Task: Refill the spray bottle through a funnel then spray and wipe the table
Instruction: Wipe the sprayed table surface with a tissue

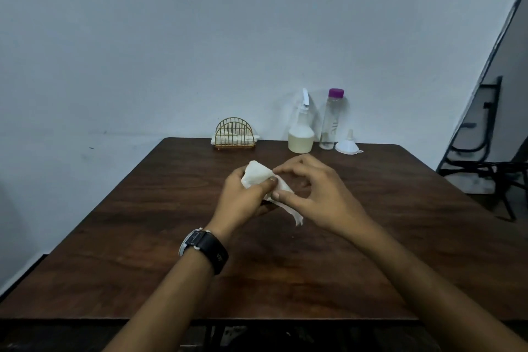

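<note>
Both hands pinching tissue mid-table. Risk: thin tissue tears if pulled apart; bottle far right.

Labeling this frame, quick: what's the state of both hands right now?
Left hand: closed, gripping the tissue.
Right hand: closed, pinching the same tissue.

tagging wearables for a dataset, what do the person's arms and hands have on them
Both forearms are bare, no sleeves in view. Neither the left hand nor the right hand wears a glove or visible ring. The left wrist carries a watch with a broad black strap and pale case.
</note>
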Action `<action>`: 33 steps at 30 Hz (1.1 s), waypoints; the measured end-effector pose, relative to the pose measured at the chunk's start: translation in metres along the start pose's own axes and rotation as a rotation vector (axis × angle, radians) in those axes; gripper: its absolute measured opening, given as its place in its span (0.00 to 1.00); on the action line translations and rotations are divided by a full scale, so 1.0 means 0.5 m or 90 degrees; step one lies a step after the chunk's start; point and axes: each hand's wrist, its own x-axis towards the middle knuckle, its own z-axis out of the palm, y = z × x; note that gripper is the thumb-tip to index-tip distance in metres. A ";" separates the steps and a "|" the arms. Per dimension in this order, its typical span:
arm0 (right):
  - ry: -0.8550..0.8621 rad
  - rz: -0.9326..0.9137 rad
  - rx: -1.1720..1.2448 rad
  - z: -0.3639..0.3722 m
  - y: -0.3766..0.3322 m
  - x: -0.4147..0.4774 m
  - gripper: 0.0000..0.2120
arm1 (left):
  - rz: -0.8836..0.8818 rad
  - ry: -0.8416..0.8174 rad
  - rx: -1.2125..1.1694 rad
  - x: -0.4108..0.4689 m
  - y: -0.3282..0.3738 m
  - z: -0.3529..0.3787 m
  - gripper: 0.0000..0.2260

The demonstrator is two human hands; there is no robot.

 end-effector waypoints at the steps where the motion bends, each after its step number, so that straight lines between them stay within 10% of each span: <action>1: 0.004 0.004 -0.005 -0.001 -0.002 0.001 0.19 | -0.015 -0.015 -0.023 -0.005 0.002 0.003 0.15; 17: 0.033 0.196 0.198 -0.006 0.023 -0.030 0.02 | -0.007 -0.108 -0.106 -0.031 0.024 -0.003 0.28; 33: 0.002 0.194 0.411 -0.005 0.008 -0.037 0.23 | 0.158 -0.040 -0.045 -0.040 0.021 0.028 0.27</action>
